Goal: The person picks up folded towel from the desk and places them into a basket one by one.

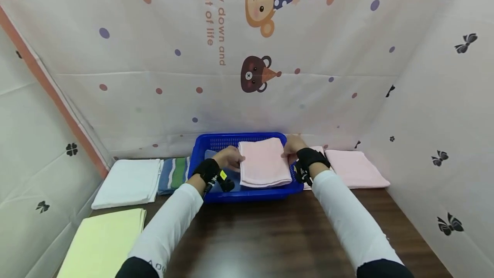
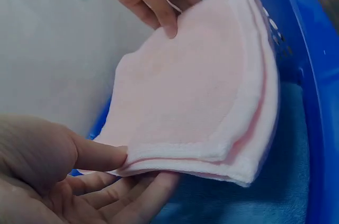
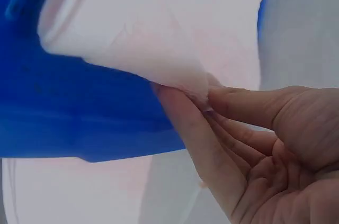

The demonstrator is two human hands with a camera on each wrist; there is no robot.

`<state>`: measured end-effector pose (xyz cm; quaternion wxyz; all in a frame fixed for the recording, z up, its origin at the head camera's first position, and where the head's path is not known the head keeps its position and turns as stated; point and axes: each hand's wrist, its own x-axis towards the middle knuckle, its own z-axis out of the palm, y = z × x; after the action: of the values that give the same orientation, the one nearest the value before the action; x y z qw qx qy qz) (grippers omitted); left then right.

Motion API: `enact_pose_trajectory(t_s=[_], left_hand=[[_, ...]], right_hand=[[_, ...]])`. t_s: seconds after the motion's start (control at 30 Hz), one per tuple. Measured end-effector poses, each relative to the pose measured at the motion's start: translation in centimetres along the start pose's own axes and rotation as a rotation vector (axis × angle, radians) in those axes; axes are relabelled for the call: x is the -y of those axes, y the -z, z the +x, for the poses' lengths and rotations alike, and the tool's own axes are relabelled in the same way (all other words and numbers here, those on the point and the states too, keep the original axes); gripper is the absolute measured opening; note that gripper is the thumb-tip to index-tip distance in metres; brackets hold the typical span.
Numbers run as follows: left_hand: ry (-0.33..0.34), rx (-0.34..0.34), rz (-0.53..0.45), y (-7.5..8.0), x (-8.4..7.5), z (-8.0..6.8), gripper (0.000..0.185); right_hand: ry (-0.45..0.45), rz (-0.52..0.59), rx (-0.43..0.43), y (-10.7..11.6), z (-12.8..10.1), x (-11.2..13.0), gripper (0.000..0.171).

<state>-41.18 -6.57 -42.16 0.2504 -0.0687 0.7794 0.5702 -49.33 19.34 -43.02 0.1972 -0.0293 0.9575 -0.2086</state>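
Two hands hold a folded pink towel over a blue basket.

The left hand (image 1: 230, 158) pinches one side of the folded pink towel (image 1: 263, 161) between thumb and fingers, and the right hand (image 1: 294, 146) pinches the opposite edge in the same way. The towel is above the blue basket (image 1: 200, 149), which stands on the dark wooden table (image 1: 270, 235); a blue cloth (image 2: 265, 197) lies inside, under it. Another pink towel (image 1: 355, 168) lies just beside the basket, and a striped towel (image 1: 175, 174), a white towel (image 1: 129, 182) and a yellow towel (image 1: 102, 241) on the other side.
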Motion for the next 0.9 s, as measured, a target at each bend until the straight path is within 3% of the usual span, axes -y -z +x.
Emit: enact_pose_trajectory(t_s=[0.03,0.13,0.3,0.37,0.6,0.8,0.9], left_hand=[[0.009,0.009,0.017,-0.2,0.1,0.2,0.011],[0.041,0.018,0.057,-0.5,0.5,0.4,0.011],[0.127,0.072,0.062,-0.5,0.9,0.3,0.015],[0.155,0.102,0.068,-0.6,1.0,0.2,0.016],[0.218,0.158,0.136,-1.7,1.4,-0.2,0.02],[0.19,0.18,0.246,-1.8,1.1,-1.2,0.023],[0.155,0.183,0.325,-1.5,0.7,-1.9,0.027]], right_hand=[[-0.011,-0.067,-0.007,0.0,0.2,0.1,0.024],[-0.018,-0.262,-0.107,0.1,-3.7,3.2,0.013],[0.015,-0.311,-0.195,-0.8,-7.3,5.6,0.019],[-0.003,-0.323,-0.18,-1.1,-7.7,5.7,0.021],[-0.146,-0.146,-0.015,-2.4,-7.5,5.6,0.022],[-0.127,-0.176,0.04,-2.9,-7.2,6.0,0.035],[-0.114,-0.175,0.031,-2.6,-6.9,5.4,0.028]])
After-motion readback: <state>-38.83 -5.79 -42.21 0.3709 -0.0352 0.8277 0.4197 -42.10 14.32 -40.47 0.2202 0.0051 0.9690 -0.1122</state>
